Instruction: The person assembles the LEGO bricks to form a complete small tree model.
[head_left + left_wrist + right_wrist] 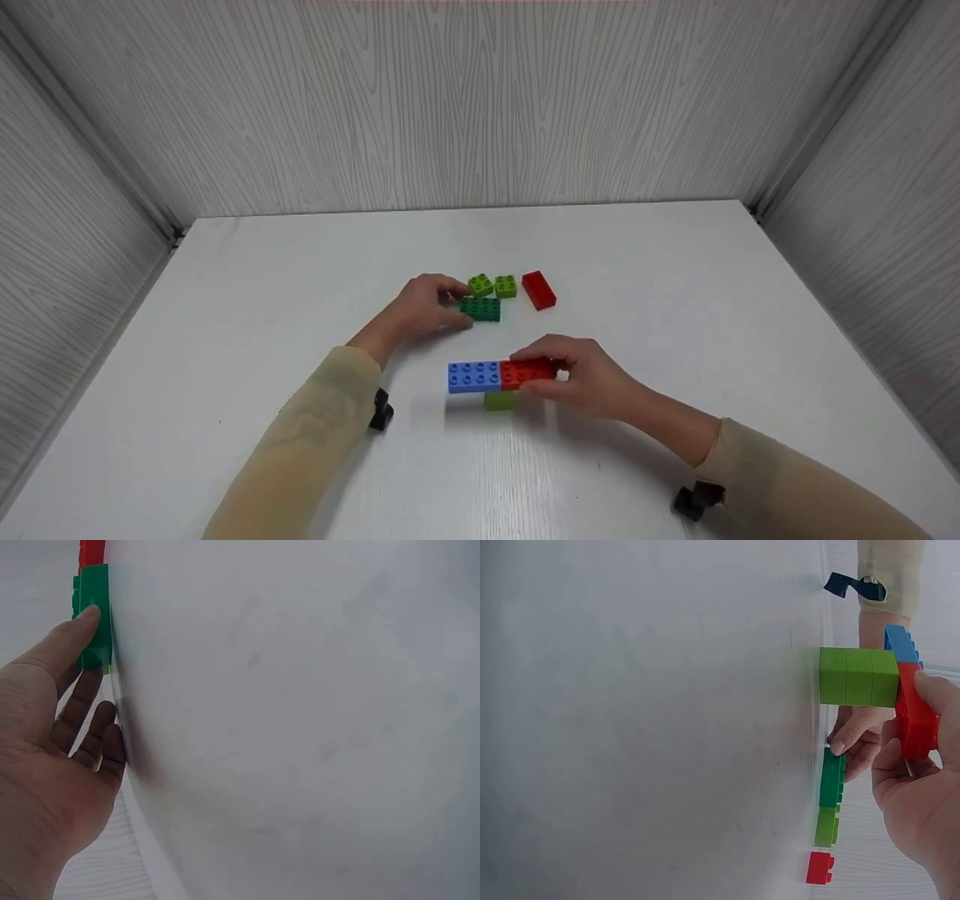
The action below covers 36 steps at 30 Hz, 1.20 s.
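Several light green bricks form a short column (859, 677), with a blue brick (474, 377) and a red brick (527, 373) lying end to end across its top. My right hand (592, 379) grips the red brick, thumb on its near side and fingers on the far side. Farther back, a dark green brick (481, 309) lies flat on the table. The left hand (424, 307) pinches its left end; in the left wrist view the thumb (86, 622) presses on the near face of the dark green brick.
Just behind the dark green brick sit two small light green bricks (481, 284). Another red brick (538, 290) lies at an angle to their right. The white table (262, 300) is bordered by pale wood-grain panels (465, 105) at the back and sides.
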Tool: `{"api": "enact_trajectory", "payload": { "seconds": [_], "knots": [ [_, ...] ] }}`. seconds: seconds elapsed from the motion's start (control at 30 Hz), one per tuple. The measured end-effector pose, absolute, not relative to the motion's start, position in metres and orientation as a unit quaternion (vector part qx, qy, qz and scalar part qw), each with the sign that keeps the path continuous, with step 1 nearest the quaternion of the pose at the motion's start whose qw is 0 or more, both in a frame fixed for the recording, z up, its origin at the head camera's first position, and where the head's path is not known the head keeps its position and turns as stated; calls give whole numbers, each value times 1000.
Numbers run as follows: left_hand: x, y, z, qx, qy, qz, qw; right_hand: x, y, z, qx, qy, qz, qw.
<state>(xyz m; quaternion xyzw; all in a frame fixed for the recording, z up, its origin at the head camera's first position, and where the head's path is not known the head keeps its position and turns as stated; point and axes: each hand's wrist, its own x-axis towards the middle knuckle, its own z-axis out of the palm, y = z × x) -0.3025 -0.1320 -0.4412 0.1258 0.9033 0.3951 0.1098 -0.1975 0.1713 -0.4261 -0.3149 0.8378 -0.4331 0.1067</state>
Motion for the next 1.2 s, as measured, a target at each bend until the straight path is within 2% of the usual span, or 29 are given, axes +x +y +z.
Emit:
{"api": "enact_trajectory", "payload": {
  "seconds": [0.6, 1.2],
  "knots": [
    [-280, -139, -421, 149, 885, 427, 110, -195, 172, -423, -305, 839, -436, 109],
    [-207, -134, -388, 256, 846, 464, 64, -193, 173, -425, -295, 845, -435, 100]
  ]
}}
